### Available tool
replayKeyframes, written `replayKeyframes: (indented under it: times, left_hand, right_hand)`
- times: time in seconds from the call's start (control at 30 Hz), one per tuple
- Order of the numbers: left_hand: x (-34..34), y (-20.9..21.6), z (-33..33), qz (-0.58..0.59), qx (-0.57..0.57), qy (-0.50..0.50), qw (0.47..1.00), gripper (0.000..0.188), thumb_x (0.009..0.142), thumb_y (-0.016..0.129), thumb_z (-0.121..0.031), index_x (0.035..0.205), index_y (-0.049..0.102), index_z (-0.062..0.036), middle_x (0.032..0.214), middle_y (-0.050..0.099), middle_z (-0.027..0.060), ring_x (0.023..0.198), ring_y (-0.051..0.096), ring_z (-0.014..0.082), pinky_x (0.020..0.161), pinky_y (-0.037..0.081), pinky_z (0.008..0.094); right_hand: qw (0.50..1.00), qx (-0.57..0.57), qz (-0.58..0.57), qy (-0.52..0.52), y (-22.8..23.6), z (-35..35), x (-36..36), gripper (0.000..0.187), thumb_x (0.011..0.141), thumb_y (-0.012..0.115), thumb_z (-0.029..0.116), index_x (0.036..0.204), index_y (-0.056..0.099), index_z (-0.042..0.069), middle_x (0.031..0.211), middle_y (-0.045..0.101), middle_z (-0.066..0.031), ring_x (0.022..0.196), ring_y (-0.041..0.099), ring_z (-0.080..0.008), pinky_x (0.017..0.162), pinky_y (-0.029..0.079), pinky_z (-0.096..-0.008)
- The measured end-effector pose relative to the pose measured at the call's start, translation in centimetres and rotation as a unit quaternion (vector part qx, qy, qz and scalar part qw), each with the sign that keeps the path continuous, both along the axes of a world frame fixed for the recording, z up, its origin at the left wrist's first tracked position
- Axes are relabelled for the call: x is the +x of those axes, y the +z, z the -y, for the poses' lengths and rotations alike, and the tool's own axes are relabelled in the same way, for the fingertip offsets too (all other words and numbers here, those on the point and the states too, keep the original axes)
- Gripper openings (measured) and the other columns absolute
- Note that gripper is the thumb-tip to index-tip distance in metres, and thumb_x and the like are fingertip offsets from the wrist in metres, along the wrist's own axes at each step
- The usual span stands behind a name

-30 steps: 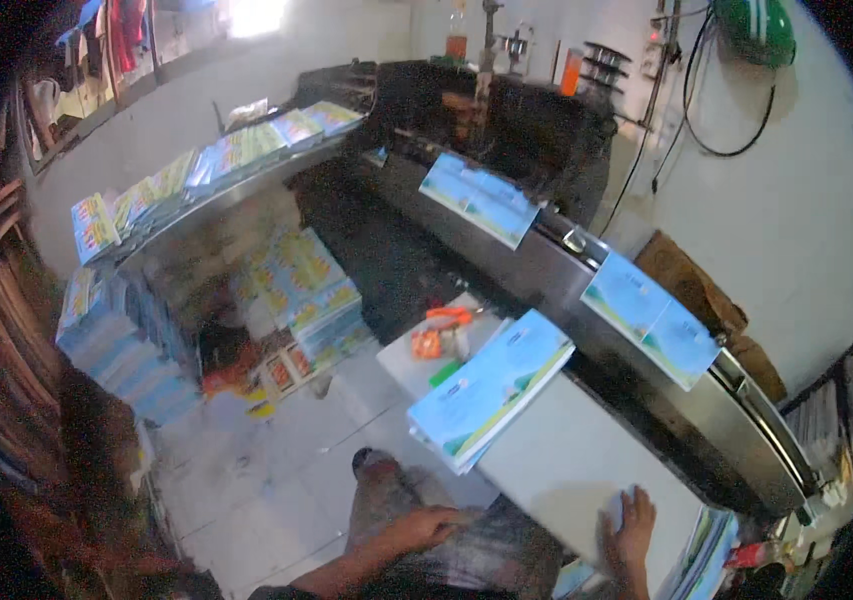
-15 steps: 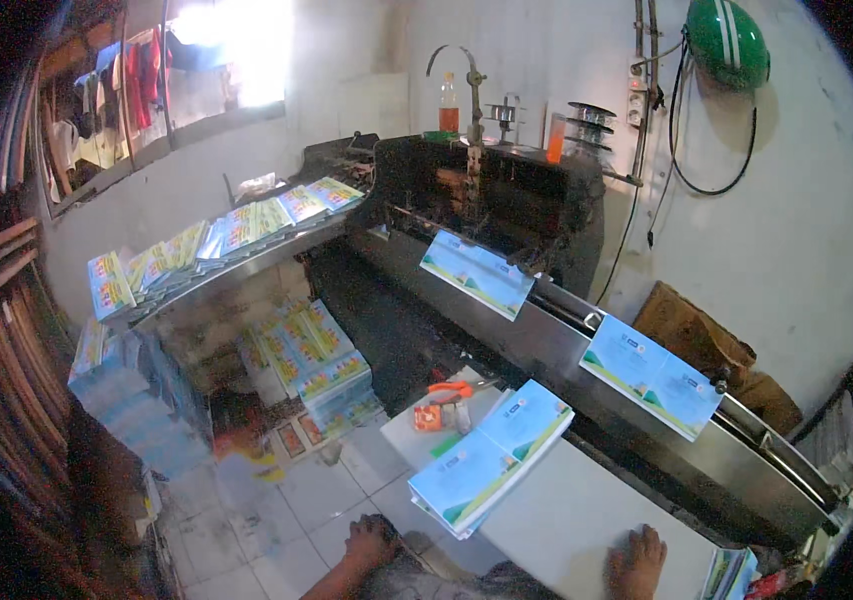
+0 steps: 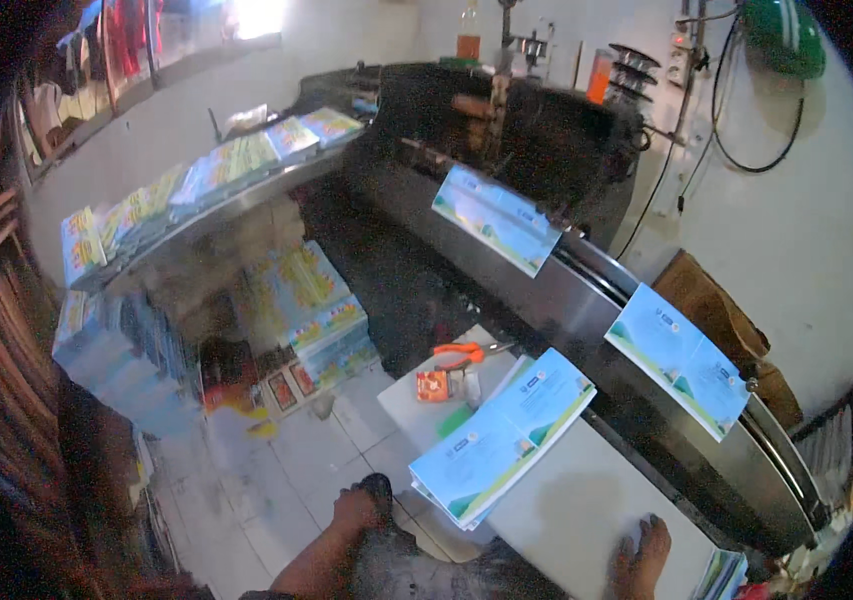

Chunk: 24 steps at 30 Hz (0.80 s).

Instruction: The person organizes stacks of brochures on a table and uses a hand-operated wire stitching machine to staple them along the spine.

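My left hand is low in the middle, over my dark-clothed lap, touching a dark shape. Its fingers are too unclear to read. Resting at the right part of the white tabletop, my right hand has its thumb and fingers apart and holds nothing. Between and beyond the hands lies a stack of blue printed booklets, spread flat. Two more open printed sheets, one nearer and one farther, straddle the long metal rail of a dark machine.
Orange-handled pliers and a small orange box lie behind the stack. Overlapping booklets cover a sloping shelf at far left; bundles stand on the tiled floor below. More booklets sit at the table's right end.
The whole view has shifted, so the machine and shelf sit higher in it. My left hand appears slightly higher and further left; my right hand stays on the tabletop. Booklets stay put.
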<state>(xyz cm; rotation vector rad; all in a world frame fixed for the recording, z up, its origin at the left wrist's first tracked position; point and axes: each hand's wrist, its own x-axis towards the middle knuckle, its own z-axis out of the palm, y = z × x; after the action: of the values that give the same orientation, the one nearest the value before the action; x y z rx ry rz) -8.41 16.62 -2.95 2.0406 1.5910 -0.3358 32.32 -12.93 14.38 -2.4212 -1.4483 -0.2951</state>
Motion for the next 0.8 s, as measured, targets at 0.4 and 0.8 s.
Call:
replayKeyframes:
  times: [0.4, 0.8]
  left_hand:
    - [0.6, -1.7, -2.3, -0.014, -0.056, -0.033, 0.998, 0.058, 0.081, 0.055, -0.05, 0.119, 0.057, -0.0068, 0.11, 0.059, 0.0212, 0.09, 0.063, 0.0401, 0.072, 0.054, 0.0521]
    - [-1.8, -4.7, -0.1, 0.013, -0.2, -0.021, 0.98, 0.044, 0.084, 0.059, -0.035, 0.111, 0.056, 0.0, 0.097, 0.065, 0.0228, 0.094, 0.063, 0.04, 0.077, 0.052, 0.0492]
  right_hand:
    - [0.974, 0.001, -0.098, 0.206, 13.1, -28.6, -0.3, 0.042, 0.077, 0.071, 0.005, 0.115, 0.055, 0.002, 0.105, 0.06, -0.0172, 0.094, 0.061, -0.0345, 0.085, 0.049, -0.0386]
    - [0.913, -0.147, -0.162, 0.344, 17.5, -49.1, -4.6, 0.039, 0.083, 0.069, 0.023, 0.116, 0.059, 0.006, 0.117, 0.06, -0.0164, 0.108, 0.058, -0.0351, 0.092, 0.047, -0.0441]
